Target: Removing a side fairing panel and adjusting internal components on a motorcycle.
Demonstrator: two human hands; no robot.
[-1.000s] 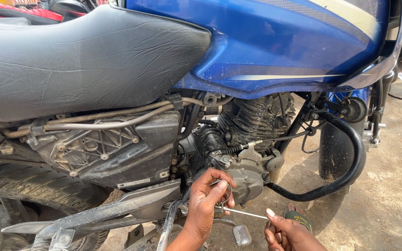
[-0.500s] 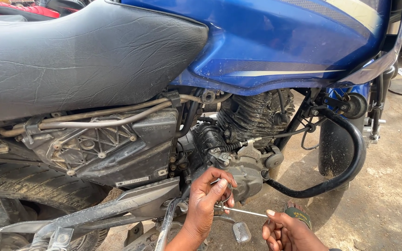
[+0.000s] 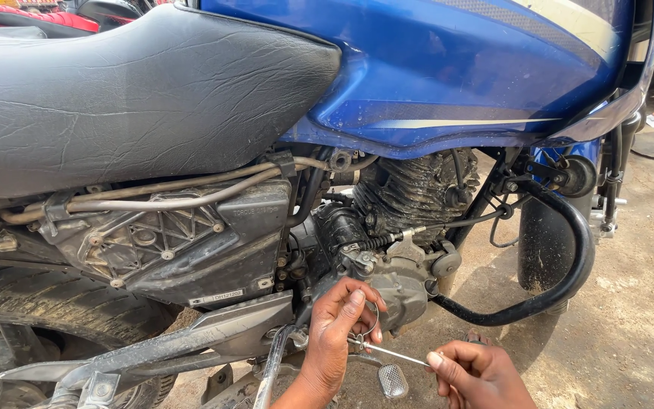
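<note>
A blue motorcycle with a blue fuel tank (image 3: 463,68) and a black seat (image 3: 130,91) stands side-on before me. My left hand (image 3: 338,333) is low by the grey engine casing (image 3: 399,284), its fingers pinched on the near end of a thin metal rod (image 3: 391,353) with a small ring. My right hand (image 3: 478,375) grips the rod's other end. The rod runs almost level between the two hands, just above a metal foot peg (image 3: 393,381).
A black curved crash guard (image 3: 562,265) loops past the engine toward the front tyre (image 3: 543,242). A grey side panel (image 3: 183,242) sits under the seat, with cables along it. The rear tyre (image 3: 9,303) is at lower left. Dirt ground (image 3: 637,318) spreads to the right.
Both hands stay on the thin rod by the engine; they have shifted only slightly. The view has moved a little.
</note>
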